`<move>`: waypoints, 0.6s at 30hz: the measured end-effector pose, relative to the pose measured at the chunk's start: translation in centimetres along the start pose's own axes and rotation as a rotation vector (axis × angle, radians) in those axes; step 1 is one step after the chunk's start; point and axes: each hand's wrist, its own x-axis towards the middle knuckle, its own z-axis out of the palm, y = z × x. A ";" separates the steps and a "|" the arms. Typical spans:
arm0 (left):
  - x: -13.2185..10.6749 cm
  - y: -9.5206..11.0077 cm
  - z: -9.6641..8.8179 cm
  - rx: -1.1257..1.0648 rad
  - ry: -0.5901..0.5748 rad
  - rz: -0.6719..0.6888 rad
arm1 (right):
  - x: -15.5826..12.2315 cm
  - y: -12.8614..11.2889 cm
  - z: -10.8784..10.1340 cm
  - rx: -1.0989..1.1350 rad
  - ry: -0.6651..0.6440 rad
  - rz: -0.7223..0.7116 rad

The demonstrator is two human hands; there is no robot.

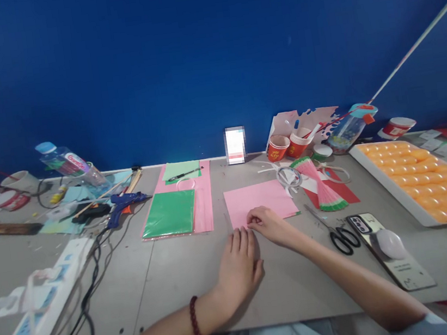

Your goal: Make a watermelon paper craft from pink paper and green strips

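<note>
A sheet of pink paper (pixel 258 196) lies on the table in front of me, a small dark green bit at its near right corner. My left hand (pixel 238 259), a dark red bead bracelet at its wrist, rests flat with its fingers stretched out, tips at the paper's near edge. Across that same edge lies my right hand (pixel 267 223), its fingers curled and pinched on the paper near the left hand's fingertips. Scissors (pixel 342 237) with black handles lie to the right of the right hand.
On the left are a pack of green paper (pixel 169 213), a blue glue gun (pixel 123 205), a power strip (pixel 54 294) and loose cables. To the right stand red paper cups (pixel 278 148), a pink fan-folded paper piece (pixel 320 183), a phone (pixel 395 254) and a tray of orange balls (pixel 426 179).
</note>
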 end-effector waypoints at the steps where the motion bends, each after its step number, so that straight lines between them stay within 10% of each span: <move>1: 0.1 -0.2 0.0 -0.022 -0.007 0.010 | -0.1 0.1 -0.2 -0.010 0.001 -0.006; 18: 1.1 -1.5 -0.8 -0.275 -0.038 0.054 | -0.6 1.4 -1.2 -0.053 -0.001 0.014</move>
